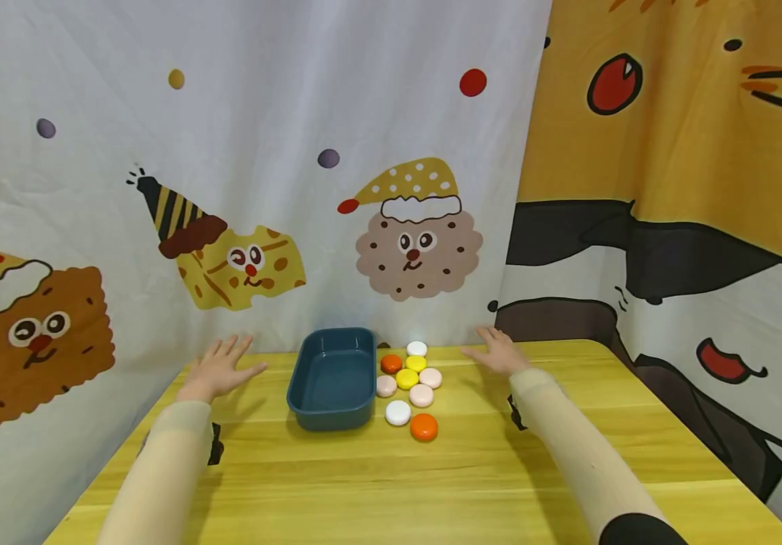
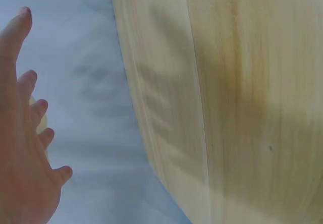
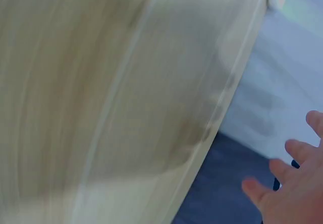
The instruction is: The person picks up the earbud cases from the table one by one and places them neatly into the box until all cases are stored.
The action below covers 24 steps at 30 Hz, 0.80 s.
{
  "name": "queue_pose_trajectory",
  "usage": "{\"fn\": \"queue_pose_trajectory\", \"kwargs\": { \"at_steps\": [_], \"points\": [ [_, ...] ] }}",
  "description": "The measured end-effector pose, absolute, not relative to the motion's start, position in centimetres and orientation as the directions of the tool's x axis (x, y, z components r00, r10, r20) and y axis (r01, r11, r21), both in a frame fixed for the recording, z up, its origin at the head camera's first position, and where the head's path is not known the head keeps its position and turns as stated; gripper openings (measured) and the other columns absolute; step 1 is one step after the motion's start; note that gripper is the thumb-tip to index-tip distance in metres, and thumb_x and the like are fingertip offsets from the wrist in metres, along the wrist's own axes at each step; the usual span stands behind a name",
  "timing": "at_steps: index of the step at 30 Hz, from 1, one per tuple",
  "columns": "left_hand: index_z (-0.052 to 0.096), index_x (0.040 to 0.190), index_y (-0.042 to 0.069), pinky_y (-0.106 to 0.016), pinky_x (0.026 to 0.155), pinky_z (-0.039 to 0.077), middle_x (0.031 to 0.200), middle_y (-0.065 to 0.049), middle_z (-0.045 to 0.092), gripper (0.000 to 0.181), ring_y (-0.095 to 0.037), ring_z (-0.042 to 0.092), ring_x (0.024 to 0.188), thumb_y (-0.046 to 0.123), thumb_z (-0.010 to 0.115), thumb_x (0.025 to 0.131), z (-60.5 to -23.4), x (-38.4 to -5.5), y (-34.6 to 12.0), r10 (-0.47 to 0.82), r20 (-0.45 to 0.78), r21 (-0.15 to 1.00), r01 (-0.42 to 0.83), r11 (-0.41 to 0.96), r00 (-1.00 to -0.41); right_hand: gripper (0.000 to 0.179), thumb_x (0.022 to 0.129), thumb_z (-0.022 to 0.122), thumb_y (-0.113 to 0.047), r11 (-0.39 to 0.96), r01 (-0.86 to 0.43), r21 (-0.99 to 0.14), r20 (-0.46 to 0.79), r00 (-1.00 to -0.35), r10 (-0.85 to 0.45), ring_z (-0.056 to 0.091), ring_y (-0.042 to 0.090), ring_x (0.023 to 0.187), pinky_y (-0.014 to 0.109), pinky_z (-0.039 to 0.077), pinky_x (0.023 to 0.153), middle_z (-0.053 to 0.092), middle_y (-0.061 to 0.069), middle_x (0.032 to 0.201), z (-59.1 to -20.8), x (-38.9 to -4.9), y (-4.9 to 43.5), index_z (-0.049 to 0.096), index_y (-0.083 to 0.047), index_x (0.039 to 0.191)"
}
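Note:
My left hand (image 1: pixel 216 372) is held over the left side of the table with its fingers spread, to the left of a dark blue rectangular tray (image 1: pixel 293 393). Opposite it, my right hand (image 1: pixel 502 353) has its fingers stretched out, to the right of a group of round, glossy disc-shaped pieces. Among these are a red-orange piece (image 1: pixel 424 427), a white piece (image 1: pixel 397 412), a yellow piece (image 1: pixel 407 379) and a pale pink piece (image 1: pixel 421 395). Neither hand holds anything. In the left wrist view the left hand (image 2: pixel 25 148) casts a shadow on the wood; the right wrist view shows the right hand (image 3: pixel 292 183) near the table's edge.
The wooden table (image 1: pixel 363 492) reaches back to a white curtain (image 1: pixel 254 98) printed with cartoon snacks. An orange, black and white patterned curtain (image 1: pixel 704 166) hangs along the right side. The pieces lie close against the tray's right side.

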<state>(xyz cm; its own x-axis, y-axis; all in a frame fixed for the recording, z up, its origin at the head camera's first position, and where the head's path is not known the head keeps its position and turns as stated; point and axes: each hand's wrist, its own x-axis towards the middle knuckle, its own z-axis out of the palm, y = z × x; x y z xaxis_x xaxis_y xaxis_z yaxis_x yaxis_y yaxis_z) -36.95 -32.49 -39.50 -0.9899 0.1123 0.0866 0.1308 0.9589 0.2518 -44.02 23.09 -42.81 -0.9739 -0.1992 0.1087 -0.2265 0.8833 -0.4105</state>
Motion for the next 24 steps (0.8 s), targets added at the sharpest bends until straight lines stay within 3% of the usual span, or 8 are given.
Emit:
{"fn": "queue_pose_trajectory", "kwargs": {
  "at_steps": [5,11,18,24],
  "points": [
    [0.02,0.155,0.007,-0.073,0.102,0.012,0.154,-0.028,0.016,0.095,-0.052,0.012,0.138,0.074,0.036,0.09,-39.8,-37.3,-32.4,0.119,0.121,0.295,0.151,0.944,-0.985,0.075,0.097,0.055,-0.042,0.716,-0.281,-0.64,0.137,-0.958,-0.253,0.031,0.049,0.134,0.057,0.028,0.107,0.031,0.03,0.148,-43.0,-43.9,21.4,0.031,0.008,0.147],
    [0.023,0.154,0.003,-0.068,0.103,0.021,0.152,-0.03,0.022,0.092,-0.051,0.022,0.136,0.069,0.041,0.092,-39.8,-37.4,-31.6,0.144,0.164,0.406,0.2,0.892,-0.976,0.066,0.096,0.062,-0.03,0.532,-0.199,-0.823,0.074,-0.966,-0.248,0.04,0.045,0.129,0.052,0.034,0.105,0.038,0.028,0.145,-43.4,-43.1,19.8,0.038,0.011,0.143],
    [0.026,0.153,0.002,-0.063,0.101,0.032,0.147,-0.029,0.033,0.086,-0.048,0.035,0.131,0.064,0.04,0.095,-39.7,-37.4,-30.2,0.135,0.144,0.565,0.193,0.802,-0.98,0.066,0.093,0.065,-0.028,0.329,-0.032,-0.944,-0.04,-0.976,-0.212,0.049,0.036,0.12,0.049,0.043,0.097,0.038,0.024,0.147,-45.2,-43.4,18.9,0.039,0.005,0.144],
    [0.022,0.154,0.003,-0.049,0.087,0.051,0.15,-0.027,0.03,0.088,-0.045,0.05,0.119,0.063,0.044,0.094,-40.0,-36.8,-29.0,0.114,0.02,0.817,0.082,0.571,-0.993,0.064,0.095,0.063,-0.023,0.186,0.017,-0.982,-0.063,-0.968,-0.241,0.04,0.037,0.131,0.049,0.038,0.103,0.034,0.024,0.149,-46.2,-43.5,17.9,0.035,0.006,0.146]
  ]
}}
